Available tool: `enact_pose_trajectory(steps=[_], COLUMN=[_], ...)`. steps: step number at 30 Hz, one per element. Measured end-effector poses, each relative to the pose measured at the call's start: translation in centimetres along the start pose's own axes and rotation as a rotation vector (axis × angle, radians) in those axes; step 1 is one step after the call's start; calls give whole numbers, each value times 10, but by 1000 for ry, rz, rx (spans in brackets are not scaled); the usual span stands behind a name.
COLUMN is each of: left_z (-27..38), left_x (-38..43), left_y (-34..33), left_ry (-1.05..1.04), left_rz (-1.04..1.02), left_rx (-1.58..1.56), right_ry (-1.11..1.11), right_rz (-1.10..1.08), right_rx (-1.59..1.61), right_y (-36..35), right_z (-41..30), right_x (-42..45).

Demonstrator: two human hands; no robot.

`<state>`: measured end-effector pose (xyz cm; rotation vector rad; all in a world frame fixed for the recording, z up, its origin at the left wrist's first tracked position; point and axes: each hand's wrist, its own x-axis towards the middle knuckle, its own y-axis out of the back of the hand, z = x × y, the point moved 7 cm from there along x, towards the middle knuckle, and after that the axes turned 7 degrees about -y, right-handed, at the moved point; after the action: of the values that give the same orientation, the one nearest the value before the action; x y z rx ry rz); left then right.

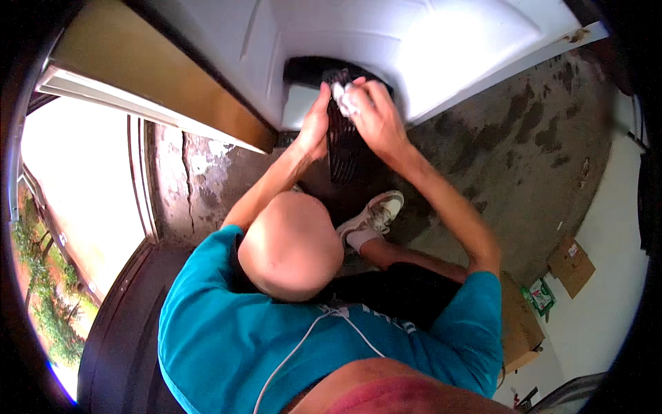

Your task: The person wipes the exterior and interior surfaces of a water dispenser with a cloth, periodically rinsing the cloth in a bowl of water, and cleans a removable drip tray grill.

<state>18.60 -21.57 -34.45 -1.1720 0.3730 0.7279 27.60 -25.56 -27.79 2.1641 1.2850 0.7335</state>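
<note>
A dark slotted panel (342, 150), long and narrow, stands in front of me below a white moulded surface. My left hand (315, 124) grips its left edge near the upper end, with the thumb along the side. In my right hand (376, 116) is a crumpled white cloth or tissue (343, 98), pressed against the panel's upper part. The fingers of that hand are slightly blurred. Behind the panel's top is a dark opening (305, 68) in the white surface. The panel's lower end lies in shadow, so what it rests on cannot be told.
The white moulded surface (341, 26) rises ahead, with a tan panel (170, 77) at its left. A stained concrete floor (486, 139) extends to the right. My shoe (380, 209) is just below the slotted panel. Cardboard (517, 326) and a green packet (539, 296) are at lower right.
</note>
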Motion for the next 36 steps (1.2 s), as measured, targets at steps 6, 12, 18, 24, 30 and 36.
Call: enact_pose_trajectory(steps=[6,12,18,24,30,36], left_z=[23,23,14,40,6,-7], left_x=[14,9,-4,14,-10,-23], left_y=[-9,2,-17,0,3,14], left_ry=[-103,-96,-64,-175,-27,172], left_rz=[-138,-179,-212,-222,-157,-63], left_rx=[0,-116,-62,-40,18,-122], right_ry=[157,187,111,296,288,18], right_rz=[-104,-203,-120,-260,-116,-97], right_rx=[75,73,39,29,-29,-52], right_y=[-7,-5,1,-4,5,18], right_z=[-33,-45,-40,-84,-49,-16], right_x=[-11,-20,-21,-61,-19,-1])
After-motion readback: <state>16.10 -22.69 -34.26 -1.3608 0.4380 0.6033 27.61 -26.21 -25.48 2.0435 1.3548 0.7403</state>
